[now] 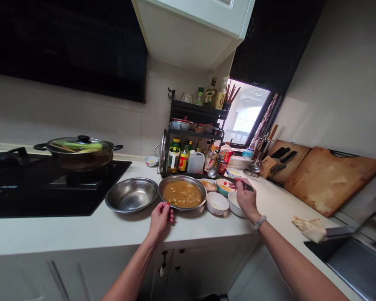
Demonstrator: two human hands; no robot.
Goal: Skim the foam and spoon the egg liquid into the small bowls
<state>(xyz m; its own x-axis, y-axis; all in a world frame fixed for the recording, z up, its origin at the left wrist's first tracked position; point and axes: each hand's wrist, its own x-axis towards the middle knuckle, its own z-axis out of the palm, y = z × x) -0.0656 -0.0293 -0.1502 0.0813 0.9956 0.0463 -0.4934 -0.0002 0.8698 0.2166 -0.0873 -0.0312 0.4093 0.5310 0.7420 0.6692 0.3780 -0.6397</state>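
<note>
My left hand (161,218) is closed at the near left rim of a metal basin (203,200) of brown, soupy liquid with pale bits, fingertips pinching the edge. My right hand (245,197) grips the dark handle of a ladle (212,172), held out level over the small bowls; its metal cup is near the basin's far right side. Beneath and beside that hand stand a white bowl (217,204), another white bowl (235,205) partly hidden by the hand, and a patterned bowl (223,188) with yellowish contents. An emptied-looking metal basin (131,194) with slight residue sits left.
On the black stove (78,200) stands a lidded pot (81,154) with greens showing through the glass. Behind the basins, a black rack (196,133) holds several bottles. A knife block (271,166), cutting boards (332,179) and a cloth (310,228) near the sink (360,263) are right.
</note>
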